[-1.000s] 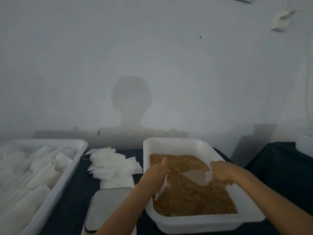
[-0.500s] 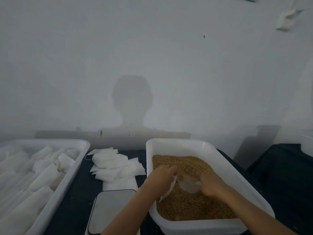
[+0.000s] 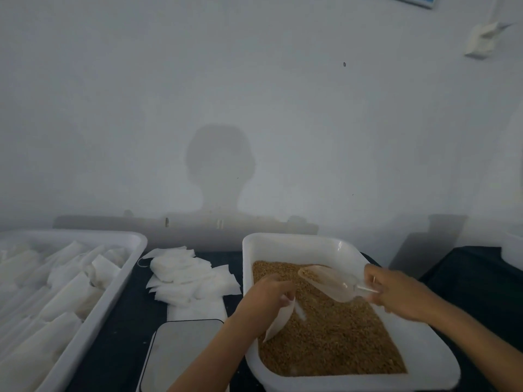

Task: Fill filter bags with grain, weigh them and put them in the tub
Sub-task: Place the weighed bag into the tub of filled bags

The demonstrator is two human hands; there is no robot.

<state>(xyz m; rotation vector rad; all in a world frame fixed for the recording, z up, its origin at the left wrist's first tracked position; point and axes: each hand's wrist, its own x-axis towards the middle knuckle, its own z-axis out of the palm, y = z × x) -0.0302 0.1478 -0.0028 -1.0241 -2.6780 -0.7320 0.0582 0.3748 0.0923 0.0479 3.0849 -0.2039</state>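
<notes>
A white tray at centre right holds brown grain. My left hand pinches a white filter bag by its top over the grain at the tray's left side. My right hand grips the handle of a clear plastic scoop, raised above the grain with some grain in its bowl. The scoop's tip points left, toward the bag. A big white tub with several filled bags lies at the left. A flat scale sits between tub and tray.
A loose pile of empty white filter bags lies on the dark cloth behind the scale. A pale wall stands close behind the table. Another white container's edge shows at the far right.
My right hand has lifted the scoop out of the grain and drawn it back to the right. The left hand and its bag stayed near the tray's left side.
</notes>
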